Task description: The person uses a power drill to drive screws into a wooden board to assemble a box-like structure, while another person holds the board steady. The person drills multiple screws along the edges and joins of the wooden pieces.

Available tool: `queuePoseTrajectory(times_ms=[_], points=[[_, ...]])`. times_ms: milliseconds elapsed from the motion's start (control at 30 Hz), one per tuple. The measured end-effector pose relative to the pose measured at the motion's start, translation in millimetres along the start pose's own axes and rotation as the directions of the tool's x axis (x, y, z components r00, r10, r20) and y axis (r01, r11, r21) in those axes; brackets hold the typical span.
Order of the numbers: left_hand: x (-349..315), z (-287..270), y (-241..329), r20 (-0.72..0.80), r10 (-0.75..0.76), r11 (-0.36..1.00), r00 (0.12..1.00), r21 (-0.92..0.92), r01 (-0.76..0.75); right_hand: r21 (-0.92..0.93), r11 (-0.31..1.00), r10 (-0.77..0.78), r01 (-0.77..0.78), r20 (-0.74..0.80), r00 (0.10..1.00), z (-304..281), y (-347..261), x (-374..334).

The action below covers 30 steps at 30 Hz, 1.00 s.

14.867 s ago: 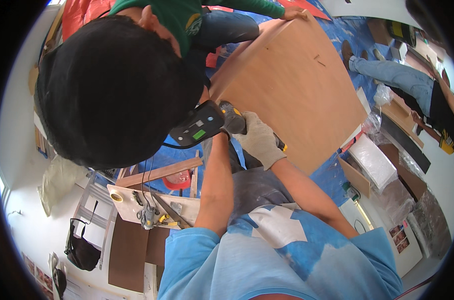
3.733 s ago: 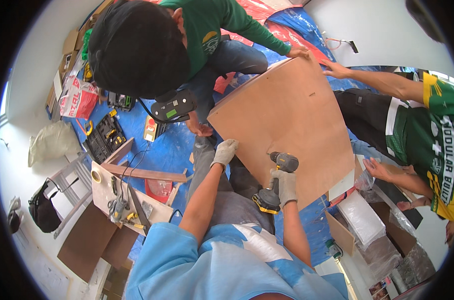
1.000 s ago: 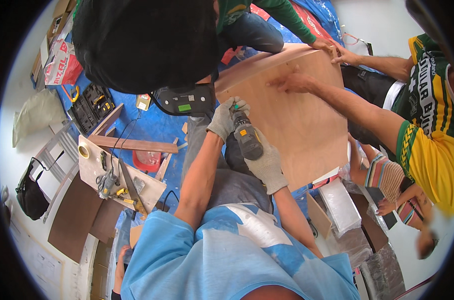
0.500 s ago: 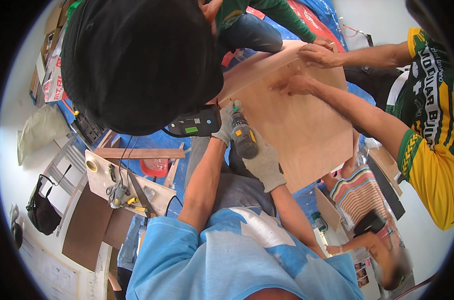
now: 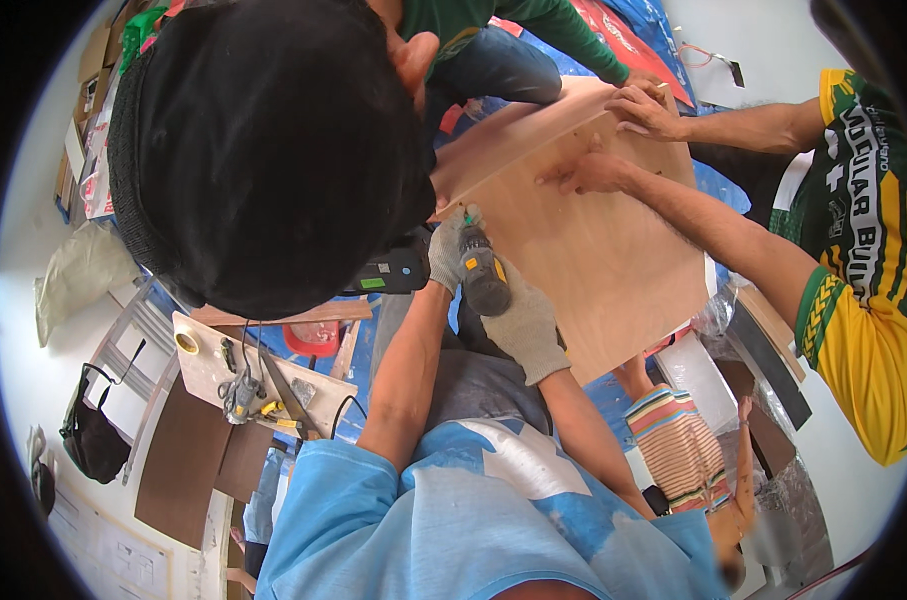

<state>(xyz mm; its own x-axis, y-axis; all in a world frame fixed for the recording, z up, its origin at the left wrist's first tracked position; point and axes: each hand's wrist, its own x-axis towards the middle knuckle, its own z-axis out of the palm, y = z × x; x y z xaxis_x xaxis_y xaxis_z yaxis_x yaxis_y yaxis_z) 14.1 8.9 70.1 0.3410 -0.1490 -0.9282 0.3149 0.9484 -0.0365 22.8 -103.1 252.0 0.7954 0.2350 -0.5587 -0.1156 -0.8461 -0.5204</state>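
The drill (image 5: 485, 280) is at the centre of the view, above the near left corner of the panel (image 5: 603, 245), nose pointing away from the wearer. Contact between nose and panel cannot be confirmed. Hands, both gloved: the right hand (image 5: 525, 325) grasps the drill from behind and below, fingers mostly hidden by the body; the left hand (image 5: 445, 255) is beside the nose, fingers curled near its tip, and whether they grip anything cannot be told. A co-worker in a cap (image 5: 273, 150) leans in at upper left; a green sleeve (image 5: 573, 35) leads to a hand at the far edge of the panel. A second co-worker, in a yellow and green shirt (image 5: 853, 270), reaches across the panel from the right. The bench (image 5: 330, 393) at left carries a tape roll (image 5: 186, 343) and a corded tool (image 5: 241, 396)
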Motion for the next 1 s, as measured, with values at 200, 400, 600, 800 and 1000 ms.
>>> queuePoseTrajectory(times_ms=[200,400,600,800,1000], points=[[25.1,-21.5,3.1,0.053,-0.003,1.000,0.999,0.022,0.001,-0.015,0.995,0.101,-0.100,0.102,0.990,-6.6,-7.7,-1.8],[37.3,-14.8,11.3,0.099,-0.046,0.999,0.994,-0.020,0.048,0.005,0.998,0.063,-0.064,0.051,0.997,-5.3,-4.6,8.1],[59.9,-20.1,11.2,0.076,-0.039,0.992,0.996,-0.115,0.048,-0.013,0.997,0.074,-0.073,0.083,0.994,-17.7,-18.6,23.5],[53.6,2.8,6.6,-0.002,-0.071,0.983,0.997,-0.167,0.070,-0.084,0.992,0.098,-0.089,0.108,0.989,-25.5,-29.6,28.6],[89.1,-27.8,-5.5,0.070,0.064,0.939,0.996,-0.341,-0.036,-0.085,0.995,0.060,-0.050,0.121,0.991,-23.4,-28.4,21.6]])
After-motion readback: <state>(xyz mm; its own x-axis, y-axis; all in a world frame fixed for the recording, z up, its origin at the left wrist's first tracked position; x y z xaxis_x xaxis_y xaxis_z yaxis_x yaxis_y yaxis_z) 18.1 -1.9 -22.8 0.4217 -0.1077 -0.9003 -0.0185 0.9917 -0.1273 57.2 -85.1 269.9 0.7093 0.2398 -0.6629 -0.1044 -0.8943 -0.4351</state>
